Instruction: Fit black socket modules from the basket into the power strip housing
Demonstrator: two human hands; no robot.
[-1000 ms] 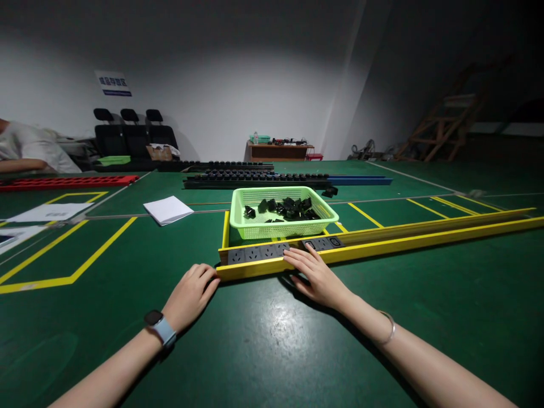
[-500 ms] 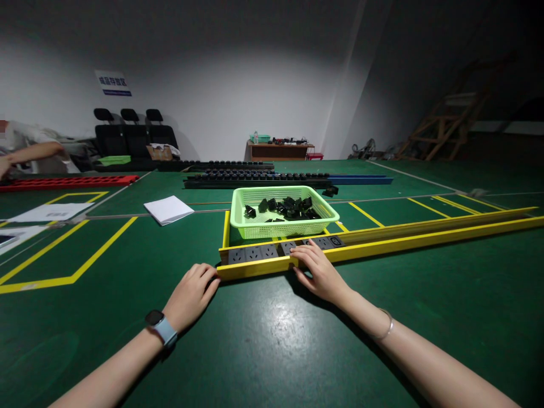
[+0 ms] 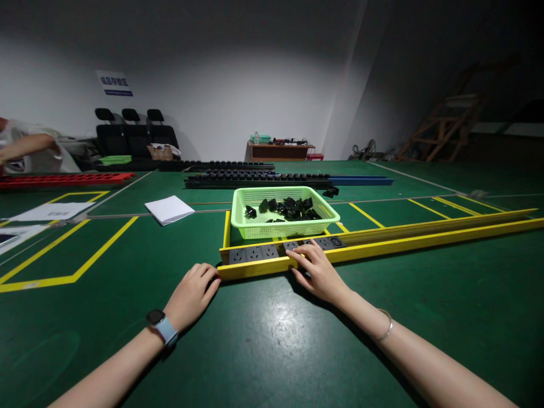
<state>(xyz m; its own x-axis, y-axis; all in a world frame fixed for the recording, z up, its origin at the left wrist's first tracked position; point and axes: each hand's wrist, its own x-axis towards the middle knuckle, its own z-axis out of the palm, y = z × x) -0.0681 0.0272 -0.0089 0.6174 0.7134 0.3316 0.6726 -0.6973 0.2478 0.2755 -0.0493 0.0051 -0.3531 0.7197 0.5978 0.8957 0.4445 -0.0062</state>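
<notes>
A long yellow metal channel [image 3: 378,248] lies across the green surface, with several black socket modules [image 3: 254,254] seated in its left part. A gap separates the three leftmost modules from the others. My left hand [image 3: 193,296] is closed at the channel's left end, its fingertips against the corner. Over the front wall reaches my right hand [image 3: 317,272], fingers bent onto the inside by the sockets and thumb low on the outside. Its fingers partly hide a module. Just behind the channel, a light green basket [image 3: 285,229] contains loose black parts [image 3: 291,207].
White paper [image 3: 169,210] lies left of the basket. Farther back are black rails [image 3: 255,182] with a blue rail [image 3: 361,180]. At far left, a person's arm [image 3: 29,148] is above a red rail [image 3: 68,180]. Yellow tape lines [image 3: 106,249] mark the surface.
My right fingertips have shifted slightly left along the channel's front wall. My left hand stays at the channel's end. The person at far left has moved their arm.
</notes>
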